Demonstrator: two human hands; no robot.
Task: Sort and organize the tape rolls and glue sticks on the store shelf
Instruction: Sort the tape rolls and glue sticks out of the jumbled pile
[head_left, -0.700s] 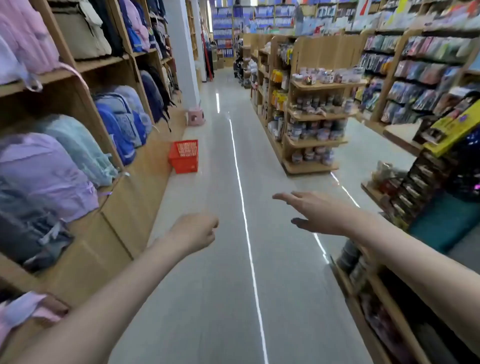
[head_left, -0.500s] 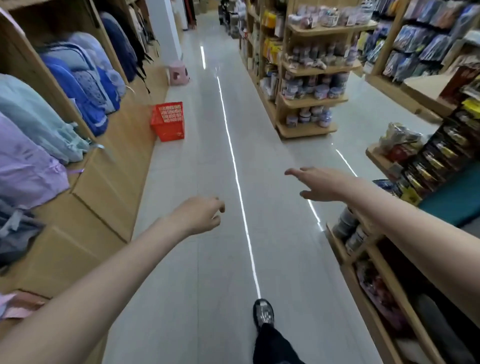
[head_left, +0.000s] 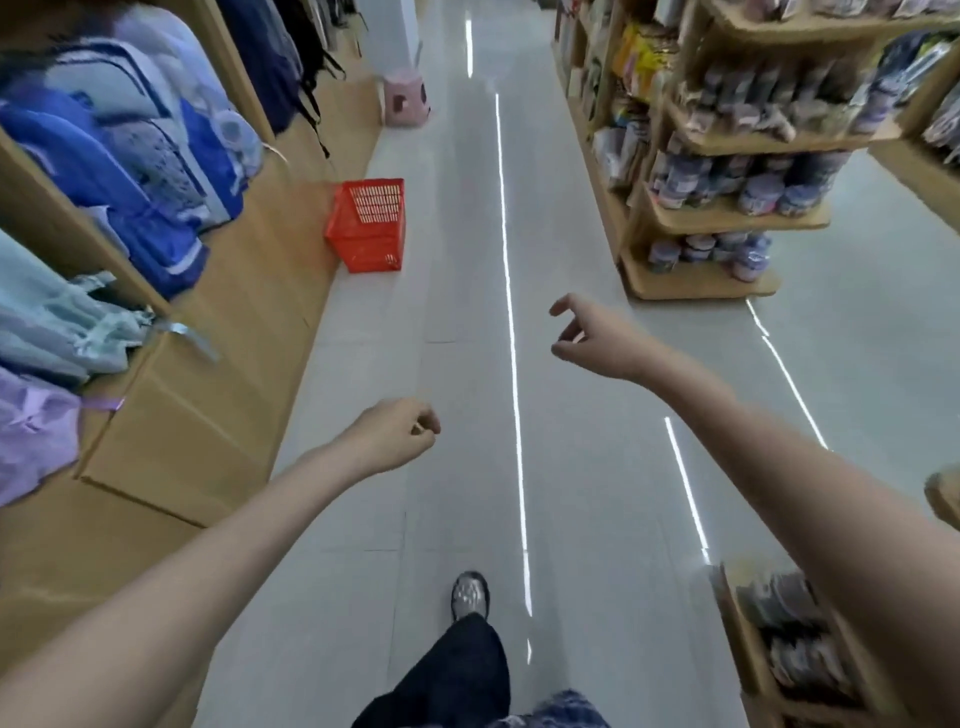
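Walking the aisle, view tipped further down than before.

The floor (head_left: 457, 364) fills more of the view; the red basket (head_left: 366, 226) has come nearer. Right of it, the right hand (head_left: 597, 340) now curls loosely, empty; the left hand (head_left: 392, 434) stays fisted, empty. Tape rolls and glue sticks cannot be made out.

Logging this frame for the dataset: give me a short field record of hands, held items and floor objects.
setting: store aisle, grey floor
left hand: fingers curled, nothing held
right hand: fingers loosely bent, nothing held
red basket: on floor, against the left shelf base
pink stool: on floor, farther down the aisle
backpacks: on left shelves
task items: none identifiable; shelf goods blurred
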